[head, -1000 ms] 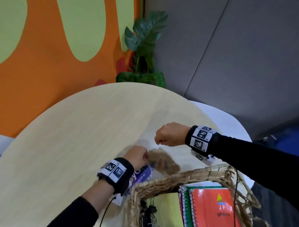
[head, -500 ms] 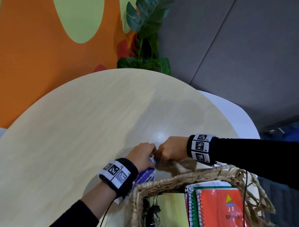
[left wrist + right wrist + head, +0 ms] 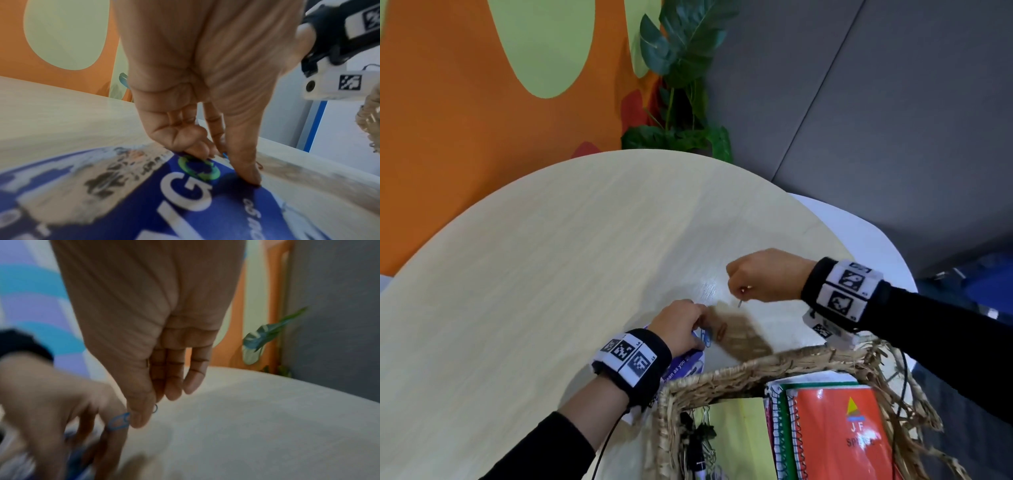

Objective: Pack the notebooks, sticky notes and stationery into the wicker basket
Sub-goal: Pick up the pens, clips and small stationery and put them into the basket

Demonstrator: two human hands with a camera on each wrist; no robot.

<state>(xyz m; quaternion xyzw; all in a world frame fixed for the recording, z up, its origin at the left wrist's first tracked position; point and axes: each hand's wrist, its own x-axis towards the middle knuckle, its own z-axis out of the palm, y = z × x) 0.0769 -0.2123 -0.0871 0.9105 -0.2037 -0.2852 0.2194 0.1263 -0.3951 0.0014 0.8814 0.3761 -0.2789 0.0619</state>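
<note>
Beside the wicker basket [image 3: 739, 371], a round blue printed card [image 3: 685, 365] [image 3: 205, 211] lies on the table. My left hand [image 3: 698, 329] [image 3: 224, 165] presses its fingertips and thumb down on the card's far edge. Blue paper clips [image 3: 706, 337] lie right at those fingertips. My right hand [image 3: 739, 291] [image 3: 141, 412] hovers a little above and to the right, pinching a blue paper clip [image 3: 118, 421] between thumb and forefinger. The basket holds an orange spiral notebook [image 3: 835, 431] on other notebooks, a yellow sticky pad [image 3: 739, 435] and black binder clips [image 3: 695, 435].
The pale wooden round table [image 3: 551, 274] stretches away to the left and far side. A potted plant [image 3: 681, 68] stands behind it against the orange wall. The basket sits at the near right edge, with frayed wicker strands on its right side.
Half a second ago my right hand was down against the left hand's fingertips; it has since risen up and to the right with a clip. The left hand stays on the card.
</note>
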